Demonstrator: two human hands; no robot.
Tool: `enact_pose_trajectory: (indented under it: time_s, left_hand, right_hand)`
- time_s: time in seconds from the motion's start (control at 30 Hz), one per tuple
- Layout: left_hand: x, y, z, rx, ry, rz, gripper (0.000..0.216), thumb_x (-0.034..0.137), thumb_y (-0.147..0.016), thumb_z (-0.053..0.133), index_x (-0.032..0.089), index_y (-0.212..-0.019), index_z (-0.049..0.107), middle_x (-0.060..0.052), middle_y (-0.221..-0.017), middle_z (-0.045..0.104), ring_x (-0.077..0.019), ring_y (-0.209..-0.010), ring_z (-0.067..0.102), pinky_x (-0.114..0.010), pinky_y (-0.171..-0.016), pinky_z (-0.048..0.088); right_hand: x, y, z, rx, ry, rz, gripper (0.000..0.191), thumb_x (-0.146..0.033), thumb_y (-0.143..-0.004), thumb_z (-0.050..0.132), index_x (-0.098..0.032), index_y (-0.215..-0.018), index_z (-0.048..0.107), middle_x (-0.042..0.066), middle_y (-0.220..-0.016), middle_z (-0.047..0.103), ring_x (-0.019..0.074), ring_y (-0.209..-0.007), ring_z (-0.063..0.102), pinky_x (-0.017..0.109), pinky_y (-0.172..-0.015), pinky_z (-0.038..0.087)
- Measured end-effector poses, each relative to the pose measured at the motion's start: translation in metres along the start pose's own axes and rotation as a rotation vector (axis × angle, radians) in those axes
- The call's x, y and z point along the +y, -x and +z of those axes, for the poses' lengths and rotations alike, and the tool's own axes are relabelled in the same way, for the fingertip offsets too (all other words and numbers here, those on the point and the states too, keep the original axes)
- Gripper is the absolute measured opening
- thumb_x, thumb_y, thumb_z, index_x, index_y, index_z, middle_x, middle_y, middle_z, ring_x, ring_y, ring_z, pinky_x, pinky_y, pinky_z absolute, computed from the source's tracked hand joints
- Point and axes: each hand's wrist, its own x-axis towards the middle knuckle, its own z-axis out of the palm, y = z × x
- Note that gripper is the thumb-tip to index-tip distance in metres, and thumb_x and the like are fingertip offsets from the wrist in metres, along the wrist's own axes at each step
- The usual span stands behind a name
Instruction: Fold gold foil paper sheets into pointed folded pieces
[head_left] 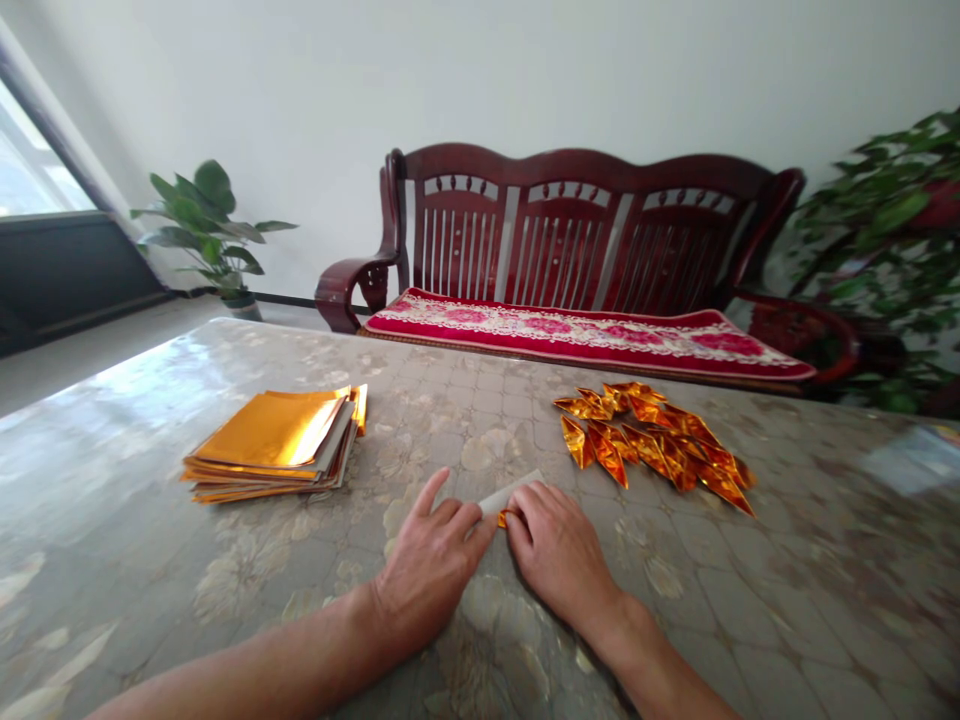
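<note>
A sheet of gold foil paper (511, 492), its pale grey back showing, lies partly folded on the table between my hands. My left hand (439, 545) presses on its left part, index finger raised and the other fingers bent onto the paper. My right hand (556, 540) has its fingers curled on the right part, where a small bit of gold shows by the thumb. Off to the left sits a stack of square gold foil sheets (262, 430). On the right lies a pile of folded gold foil pieces (660, 440) with pointed ends.
The table (300, 590) has a patterned, glossy cover. A clear plastic bag (915, 458) rests near its right edge. Beyond stands a dark red wooden bench (562, 240) with a red floral cushion (585, 330). Potted plants (214, 215) stand at both sides.
</note>
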Motion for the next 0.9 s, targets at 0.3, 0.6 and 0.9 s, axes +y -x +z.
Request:
enact_pose_trajectory:
  time_s: [0.3,0.6,0.9]
  left_hand:
    - [0.0006,-0.0027,-0.0009,-0.060,-0.037,0.005,0.022,0.017,-0.092,0.056,0.020,-0.113,0.063,0.000,-0.088,0.063,-0.0204,-0.085,0.061,-0.052,-0.118,0.018]
    - [0.0015,-0.0057,0.0009,-0.041,-0.058,0.034,0.011,0.015,-0.090,0.058,0.019,-0.098,0.064,0.000,-0.083,0.060,-0.0203,-0.081,0.059,-0.051,-0.117,0.020]
    - [0.0021,-0.0075,-0.0005,-0.018,-0.076,0.046,0.009,0.015,-0.090,0.058,0.018,-0.097,0.063,0.000,-0.082,0.060,-0.0205,-0.080,0.059,-0.051,-0.114,0.025]
  right_hand:
    - [0.0006,0.0020,0.0015,0.046,-0.084,0.043,0.009,-0.014,-0.088,0.055,-0.022,-0.084,0.055,0.002,-0.084,0.063,0.0206,-0.082,0.056,0.031,-0.072,0.036]
    - [0.0015,0.0014,-0.0012,0.038,-0.099,0.030,0.010,-0.013,-0.089,0.054,-0.022,-0.085,0.057,0.002,-0.086,0.064,0.0209,-0.084,0.057,0.031,-0.074,0.037]
    - [0.0031,0.0026,-0.0029,0.010,-0.016,0.032,0.010,-0.017,-0.093,0.055,-0.023,-0.085,0.058,0.001,-0.087,0.064,0.0217,-0.087,0.054,0.033,-0.075,0.034]
